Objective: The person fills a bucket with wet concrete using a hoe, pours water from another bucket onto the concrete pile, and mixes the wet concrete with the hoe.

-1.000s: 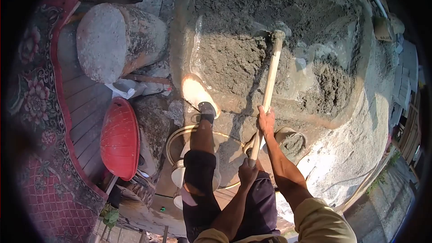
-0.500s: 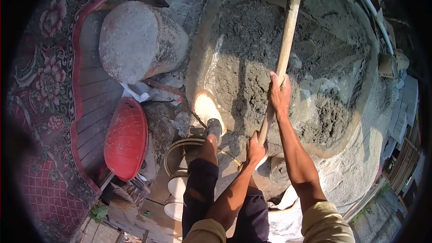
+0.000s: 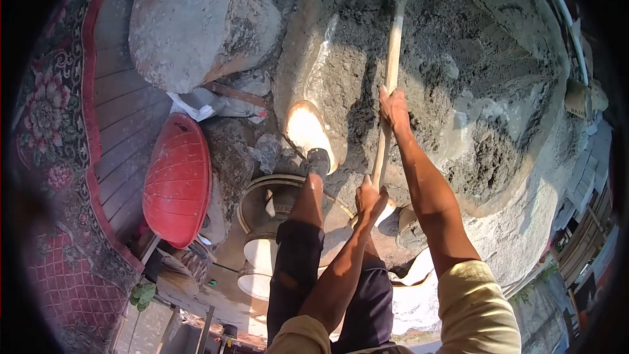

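Note:
Both hands grip the wooden handle of a hoe [image 3: 394, 49]. My right hand [image 3: 394, 110] is wrapped round the middle of the handle, and my left hand [image 3: 371, 199] closes round its lower end, near my knees. The handle's far end is coated in grey and meets a bed of wet mortar [image 3: 426, 33]; the hoe's blade is hidden there. Pale, wetter patches and a dark hollow show in the mortar to the right of my right hand.
A concrete-covered cylinder [image 3: 177, 26] and a red basin [image 3: 177, 187] stand on the left. Several buckets [image 3: 261, 255] sit beside my leg. My pale boot [image 3: 306, 130] is at the mortar's left edge. Dry sand [image 3: 508, 223] lies at right, a floral carpet [image 3: 49, 118] far left.
The hoe's far end has come down and left, from the mortar's far edge into the mortar. Both hands moved slightly up and left in view, still gripping. The camera view has shifted too.

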Demonstrator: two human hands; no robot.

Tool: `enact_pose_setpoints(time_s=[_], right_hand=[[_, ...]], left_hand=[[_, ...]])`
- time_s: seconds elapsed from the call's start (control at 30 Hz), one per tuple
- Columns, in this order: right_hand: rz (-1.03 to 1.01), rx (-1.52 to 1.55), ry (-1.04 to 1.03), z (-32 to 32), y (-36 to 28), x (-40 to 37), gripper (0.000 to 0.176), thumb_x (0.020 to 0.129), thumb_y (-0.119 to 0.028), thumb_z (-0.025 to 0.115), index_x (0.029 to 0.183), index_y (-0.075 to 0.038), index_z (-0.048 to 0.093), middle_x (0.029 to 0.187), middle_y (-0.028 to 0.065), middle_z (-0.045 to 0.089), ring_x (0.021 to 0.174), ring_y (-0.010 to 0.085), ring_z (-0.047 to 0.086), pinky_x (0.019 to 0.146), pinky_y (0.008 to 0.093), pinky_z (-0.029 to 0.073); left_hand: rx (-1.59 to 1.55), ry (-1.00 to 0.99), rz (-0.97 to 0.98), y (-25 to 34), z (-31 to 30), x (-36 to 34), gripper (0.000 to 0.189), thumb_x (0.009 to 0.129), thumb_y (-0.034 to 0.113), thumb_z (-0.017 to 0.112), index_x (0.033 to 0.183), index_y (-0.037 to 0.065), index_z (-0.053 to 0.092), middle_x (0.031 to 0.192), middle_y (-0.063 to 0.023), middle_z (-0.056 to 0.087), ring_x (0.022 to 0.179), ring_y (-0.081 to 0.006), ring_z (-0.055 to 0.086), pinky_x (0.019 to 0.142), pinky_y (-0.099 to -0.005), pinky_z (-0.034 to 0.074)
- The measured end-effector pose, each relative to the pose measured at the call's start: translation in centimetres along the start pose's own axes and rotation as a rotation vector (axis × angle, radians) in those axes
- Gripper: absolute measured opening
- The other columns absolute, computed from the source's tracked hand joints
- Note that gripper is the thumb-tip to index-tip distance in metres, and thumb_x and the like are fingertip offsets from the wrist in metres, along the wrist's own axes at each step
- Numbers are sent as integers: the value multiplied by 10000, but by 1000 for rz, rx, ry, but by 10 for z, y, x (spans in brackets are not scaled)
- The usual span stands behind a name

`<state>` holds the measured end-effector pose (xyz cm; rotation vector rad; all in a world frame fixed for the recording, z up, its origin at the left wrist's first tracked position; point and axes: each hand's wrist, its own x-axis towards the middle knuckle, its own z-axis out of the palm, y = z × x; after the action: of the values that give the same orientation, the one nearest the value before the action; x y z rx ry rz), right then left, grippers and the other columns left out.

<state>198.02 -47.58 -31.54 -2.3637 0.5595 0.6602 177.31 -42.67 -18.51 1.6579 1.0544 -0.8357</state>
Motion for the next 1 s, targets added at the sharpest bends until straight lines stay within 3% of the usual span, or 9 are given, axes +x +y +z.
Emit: enact_pose_setpoints(time_s=[0.07,0.2,0.33,0.47,0.57,0.6,0.77,0.87,1.0], right_hand=[[122,35,-149,-50,-7,-64,498,891,-407,558,1019,74,567,867,280,638,840,395,652,727,446,504],[38,238,-62,-43,100,-160,437,879,-406,592,972,21,567,629,116,580,548,256,582,530,383,477],[148,274,-60,-73,116,-292,406,846,-273,600,1071,64,566,875,219,613,837,315,593,797,398,460],[53,377,42,-119,101,-300,275,833,-202,577,977,32,578,745,89,573,670,169,528,644,315,448],[32,462,46,-160,63,-210,207,893,-236,556,951,-38,569,635,16,500,489,111,463,448,281,411],[43,532,28,-173,41,-176,186,894,-228,553,955,-53,537,614,2,478,454,110,462,408,274,413],[48,430,65,-176,-27,-23,269,865,-268,575,787,-11,575,574,49,532,459,166,530,456,319,451],[203,296,-141,-93,18,-28,292,830,-255,569,773,31,578,578,107,560,459,225,548,460,361,459],[504,995,-109,-76,-29,-162,185,852,-155,546,803,20,511,627,80,524,456,194,518,441,316,460]], left_hand=[[-52,-96,-30,2,11,-59,643,777,230,599,1312,-66,400,1038,-345,583,1069,-473,539,912,-485,429],[114,13,67,-96,54,-138,468,777,146,638,1193,21,462,839,-200,648,775,-401,644,654,-471,497],[86,102,34,-185,58,-224,305,721,113,674,982,72,522,852,-162,651,811,-380,645,676,-436,505],[25,-196,163,-209,66,-215,341,701,111,703,968,53,500,827,-203,634,779,-442,618,668,-489,503],[65,-60,263,-68,51,-181,332,729,144,666,981,3,503,866,-252,616,825,-446,594,704,-474,492],[99,27,472,-70,71,-153,487,784,262,642,1158,-16,499,976,-285,607,930,-457,578,795,-494,471],[15,-190,224,112,-2,-79,441,740,186,666,1104,-25,534,949,-266,648,926,-429,631,819,-448,510],[285,-250,55,94,-68,-75,490,733,178,664,1159,-32,544,979,-259,653,962,-407,634,854,-430,511],[554,-142,350,48,-172,-126,511,695,137,658,1156,-47,535,961,-277,637,946,-429,616,820,-451,502]])
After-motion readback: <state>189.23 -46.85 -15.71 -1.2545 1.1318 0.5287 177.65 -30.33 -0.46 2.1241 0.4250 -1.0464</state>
